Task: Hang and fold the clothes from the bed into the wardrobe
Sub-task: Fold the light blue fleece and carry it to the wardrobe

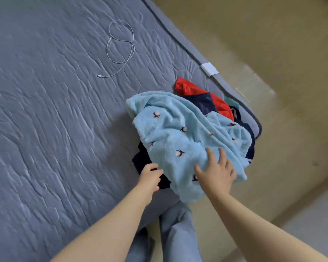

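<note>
where fleece [178, 133] lies, right hand [216, 176] splays

The light blue garment [178, 137] hides most of the navy clothes [141, 160] and red garment [186, 87]; fingertips of the left hand [150, 176] vanish among folds.

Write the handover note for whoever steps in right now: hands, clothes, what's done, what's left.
Left grip: fingers curled at the edge of the dark garment under the pile; a firm hold cannot be confirmed.
Right grip: open, fingers spread on the light blue fleece.
Clothes: one pile at the corner of the bed, fleece on top, red garment and navy cloth beneath.
Done: nothing visibly folded or hung.
Left: the whole pile; the wardrobe is out of view.
Also: a white cable lies further up the bed.
</note>
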`<state>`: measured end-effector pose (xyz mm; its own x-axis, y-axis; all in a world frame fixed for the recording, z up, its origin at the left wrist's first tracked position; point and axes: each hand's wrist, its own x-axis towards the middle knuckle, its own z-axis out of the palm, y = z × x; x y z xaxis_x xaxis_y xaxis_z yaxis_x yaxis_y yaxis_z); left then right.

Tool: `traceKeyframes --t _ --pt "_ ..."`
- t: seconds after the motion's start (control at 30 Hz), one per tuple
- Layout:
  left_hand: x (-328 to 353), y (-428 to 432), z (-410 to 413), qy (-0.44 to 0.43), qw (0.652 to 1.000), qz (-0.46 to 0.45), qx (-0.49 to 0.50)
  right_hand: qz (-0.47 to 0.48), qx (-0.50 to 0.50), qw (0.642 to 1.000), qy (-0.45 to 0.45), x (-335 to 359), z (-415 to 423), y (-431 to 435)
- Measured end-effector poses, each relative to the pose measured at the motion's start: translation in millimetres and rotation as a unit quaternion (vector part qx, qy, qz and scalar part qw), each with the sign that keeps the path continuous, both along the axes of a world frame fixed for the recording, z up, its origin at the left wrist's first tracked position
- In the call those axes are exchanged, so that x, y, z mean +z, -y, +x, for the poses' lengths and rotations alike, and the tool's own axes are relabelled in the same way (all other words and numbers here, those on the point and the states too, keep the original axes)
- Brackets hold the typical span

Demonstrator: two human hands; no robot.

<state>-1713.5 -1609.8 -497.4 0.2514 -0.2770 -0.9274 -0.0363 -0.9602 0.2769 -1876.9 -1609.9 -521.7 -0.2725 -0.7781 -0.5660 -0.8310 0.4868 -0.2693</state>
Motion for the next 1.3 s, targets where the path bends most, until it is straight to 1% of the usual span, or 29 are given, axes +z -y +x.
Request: traceKeyframes --t 0.1,0.2,0.27,0.3,0.37,0.43,0.47,0.6,0.67,0.73,0.83,1.03,1.13,1.17,1.23,1.27,1.3 --pt "-17 9 -20 -0.034 0.998 0.021 0.05 -0.012 -0.004 0.999 -0.03 -17 -23 4" --pt "-36 17 -38 -0.003 0.996 0.016 0.088 -0.035 -0.04 0.997 -0.047 -33 -48 15" --pt "-53 24 -45 0.016 0.993 0.002 0.117 -0.029 -0.109 0.993 -0.034 -49 -64 31" --pt "-59 27 -48 0.019 0.991 -0.008 0.133 -0.019 -0.166 0.986 0.003 -54 -70 38" --pt "-75 34 -49 0.018 0.987 -0.022 0.155 -0.005 -0.264 0.957 0.122 -71 -71 49" --pt "-90 37 -45 0.016 0.986 -0.031 0.164 0.001 -0.308 0.926 0.22 -88 -59 49" --pt "-96 37 -40 0.016 0.985 -0.035 0.165 0.004 -0.324 0.912 0.252 -93 -51 47" --pt "-114 34 -6 0.033 0.985 -0.064 0.156 0.011 -0.376 0.862 0.339 -101 -19 44" --pt "-114 31 14 0.051 0.985 -0.065 0.153 0.024 -0.369 0.848 0.381 -94 0 48" --pt "-108 29 33 0.074 0.982 -0.075 0.156 0.051 -0.357 0.84 0.404 -86 20 53" --pt "-91 24 74 0.113 0.97 -0.095 0.195 0.087 -0.319 0.83 0.448 -68 64 63" --pt "-44 8 160 0.199 0.924 -0.162 0.282 0.099 -0.245 0.797 0.544 -19 154 69" --pt "-30 -2 192 0.228 0.899 -0.19 0.322 0.103 -0.182 0.768 0.605 1 188 66" --pt "-30 -7 203 0.243 0.898 -0.185 0.317 0.109 -0.162 0.765 0.614 4 201 63" --pt "-36 -16 215 0.294 0.904 -0.139 0.277 0.137 -0.135 0.775 0.602 3 216 54" --pt "-39 -23 221 0.312 0.905 -0.113 0.266 0.166 -0.118 0.781 0.591 0 226 47" --pt "-43 -30 223 0.31 0.907 -0.102 0.267 0.201 -0.094 0.785 0.578 -2 236 39"
